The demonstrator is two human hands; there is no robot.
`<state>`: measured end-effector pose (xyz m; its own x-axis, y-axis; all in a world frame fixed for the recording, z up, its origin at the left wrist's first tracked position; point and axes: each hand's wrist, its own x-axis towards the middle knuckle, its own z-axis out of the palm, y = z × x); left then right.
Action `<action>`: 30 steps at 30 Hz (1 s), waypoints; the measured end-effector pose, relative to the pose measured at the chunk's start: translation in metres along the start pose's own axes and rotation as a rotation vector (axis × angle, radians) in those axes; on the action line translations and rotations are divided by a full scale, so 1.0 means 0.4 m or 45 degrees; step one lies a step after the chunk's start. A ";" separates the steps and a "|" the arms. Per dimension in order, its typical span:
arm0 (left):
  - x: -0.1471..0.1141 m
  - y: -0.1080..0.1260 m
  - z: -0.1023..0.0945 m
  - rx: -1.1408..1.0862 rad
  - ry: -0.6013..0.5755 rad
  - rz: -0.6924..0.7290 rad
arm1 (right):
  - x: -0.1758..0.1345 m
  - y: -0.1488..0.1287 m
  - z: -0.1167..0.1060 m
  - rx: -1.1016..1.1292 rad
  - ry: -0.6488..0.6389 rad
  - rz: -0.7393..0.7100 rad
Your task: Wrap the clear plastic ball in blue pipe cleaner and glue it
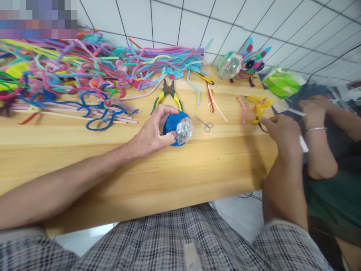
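1 pc. [178, 128], blue-wrapped, clear end [185, 131] bare; L hand [155, 131] curled round it. R hand [282, 130] at glue gun [260, 107], hold unclear.

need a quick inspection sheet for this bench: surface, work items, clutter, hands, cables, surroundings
Surface: light wooden table; spills, nothing seen
Work items: blue-wrapped piece with clear, glittery end; yellow glue gun
Clutter: heaped pipe cleaners, pliers, small scissors, decorated figure
Hands: left hand grips the blue-wrapped piece; right hand at the glue gun, hold unclear
Cables: dark cable by the wall; thin cables below the table edge
Surroundings: tiled wall; another person's arm at right
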<state>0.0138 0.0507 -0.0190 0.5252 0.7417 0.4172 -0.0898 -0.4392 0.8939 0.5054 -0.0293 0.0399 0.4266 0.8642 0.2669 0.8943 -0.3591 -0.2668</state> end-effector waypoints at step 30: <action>-0.014 -0.017 0.007 0.041 0.070 0.023 | -0.277 -0.556 0.219 0.931 -0.168 -1.072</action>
<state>0.0139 0.0481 -0.0279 0.4764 0.7598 0.4425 -0.0713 -0.4683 0.8807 0.2473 -0.0144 -0.0116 -0.3329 0.7799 0.5300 0.5780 0.6129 -0.5388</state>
